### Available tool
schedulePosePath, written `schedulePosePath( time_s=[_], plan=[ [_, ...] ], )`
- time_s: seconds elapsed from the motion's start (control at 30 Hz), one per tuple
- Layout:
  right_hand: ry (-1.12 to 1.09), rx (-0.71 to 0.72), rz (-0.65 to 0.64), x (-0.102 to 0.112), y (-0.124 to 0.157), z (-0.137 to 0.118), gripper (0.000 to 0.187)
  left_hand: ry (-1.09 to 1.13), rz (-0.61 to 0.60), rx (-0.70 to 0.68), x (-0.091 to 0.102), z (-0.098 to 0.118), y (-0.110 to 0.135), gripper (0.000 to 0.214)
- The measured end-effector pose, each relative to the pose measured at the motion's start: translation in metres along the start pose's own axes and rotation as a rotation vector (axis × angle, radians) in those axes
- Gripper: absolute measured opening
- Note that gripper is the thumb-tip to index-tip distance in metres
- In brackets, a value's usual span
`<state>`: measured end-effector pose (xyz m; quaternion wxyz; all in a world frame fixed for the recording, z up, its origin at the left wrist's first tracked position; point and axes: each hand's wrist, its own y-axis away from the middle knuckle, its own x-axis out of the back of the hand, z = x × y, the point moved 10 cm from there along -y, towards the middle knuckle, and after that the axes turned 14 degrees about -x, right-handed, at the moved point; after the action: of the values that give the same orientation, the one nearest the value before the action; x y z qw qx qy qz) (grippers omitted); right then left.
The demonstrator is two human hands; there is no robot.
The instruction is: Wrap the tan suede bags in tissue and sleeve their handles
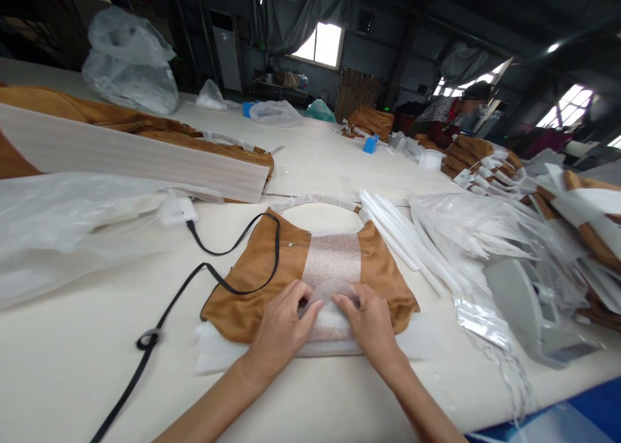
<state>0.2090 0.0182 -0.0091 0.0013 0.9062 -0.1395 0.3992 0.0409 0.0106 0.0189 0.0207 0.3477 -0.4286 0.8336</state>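
A tan suede handbag lies flat on the white table in front of me, its wrapped handle arching away. A strip of translucent foam wrap runs down the bag's middle. My left hand and my right hand rest on the lower part of that strip, fingers curled and pinching the foam near its fold. A long black strap trails from the bag toward the lower left. A white foam sheet lies under the bag.
Clear plastic bags lie at left, beside a stack of tan bags under foam. White foam strips and plastic sleeves spread to the right, with more tan bags. A seated person works far right.
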Motion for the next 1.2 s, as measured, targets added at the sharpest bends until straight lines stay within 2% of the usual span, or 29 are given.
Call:
schedulePosePath(
  time_s=[0.07, 0.13, 0.17, 0.2, 0.27, 0.33, 0.4, 0.47, 0.53, 0.6, 0.67, 0.73, 0.8, 0.87, 1.0, 1.07, 1.13, 1.2],
  plan=[
    [0.021, -0.031, -0.017, -0.002, -0.002, 0.001, 0.027, -0.070, 0.093, -0.034, 0.015, 0.010, -0.002, 0.007],
    [0.034, -0.059, -0.027, -0.004, -0.002, 0.002, 0.025, -0.182, 0.170, -0.129, 0.028, 0.029, -0.001, 0.018],
    [0.039, -0.070, -0.031, -0.004, -0.002, 0.002, 0.024, -0.203, 0.168, -0.207, 0.028, 0.040, 0.000, 0.022],
    [0.043, -0.077, -0.037, -0.005, -0.002, 0.002, 0.023, -0.192, 0.130, -0.291, 0.023, 0.051, 0.001, 0.025],
    [0.045, -0.086, -0.053, -0.006, -0.003, 0.002, 0.019, -0.159, -0.028, -0.411, 0.002, 0.063, 0.006, 0.032],
    [0.031, -0.105, -0.071, -0.007, -0.004, 0.004, 0.019, -0.240, -0.210, -0.422, -0.022, 0.059, 0.011, 0.041],
    [-0.021, -0.143, -0.059, -0.005, -0.007, 0.009, 0.022, -0.374, -0.328, -0.376, -0.039, 0.047, 0.015, 0.057],
    [-0.154, -0.201, -0.027, 0.000, -0.010, 0.016, 0.021, -0.436, -0.373, -0.352, -0.048, 0.039, 0.016, 0.064],
    [-0.404, -0.292, -0.010, 0.004, -0.011, 0.025, 0.017, -0.448, -0.383, -0.345, -0.052, 0.037, 0.016, 0.059],
    [-0.705, -0.369, -0.001, 0.010, -0.007, 0.035, 0.024, -0.452, -0.374, -0.354, -0.053, 0.038, 0.015, 0.053],
    [-0.905, -0.369, 0.017, 0.022, 0.001, 0.041, 0.031, -0.446, -0.353, -0.380, -0.054, 0.038, 0.015, 0.052],
    [-0.942, -0.327, 0.031, 0.044, 0.012, 0.048, 0.033, -0.423, -0.322, -0.408, -0.055, 0.038, 0.014, 0.052],
    [-0.871, -0.323, 0.088, 0.080, 0.026, 0.068, 0.033, -0.394, -0.297, -0.422, -0.056, 0.037, 0.014, 0.052],
    [-0.762, -0.361, 0.236, 0.133, 0.040, 0.103, 0.035, -0.366, -0.281, -0.422, -0.055, 0.036, 0.014, 0.052],
    [-0.512, -0.468, 0.615, 0.261, 0.054, 0.186, 0.041, -0.295, -0.248, -0.368, -0.050, 0.036, 0.010, 0.053],
    [-0.413, -0.572, 0.711, 0.308, 0.051, 0.223, 0.041, -0.265, -0.238, -0.338, -0.048, 0.037, 0.007, 0.056],
    [-0.368, -0.660, 0.726, 0.335, 0.042, 0.251, 0.036, -0.247, -0.227, -0.335, -0.046, 0.040, 0.004, 0.060],
    [-0.350, -0.757, 0.684, 0.344, 0.032, 0.273, 0.027, -0.228, -0.204, -0.331, -0.043, 0.043, 0.002, 0.066]
  ],
)
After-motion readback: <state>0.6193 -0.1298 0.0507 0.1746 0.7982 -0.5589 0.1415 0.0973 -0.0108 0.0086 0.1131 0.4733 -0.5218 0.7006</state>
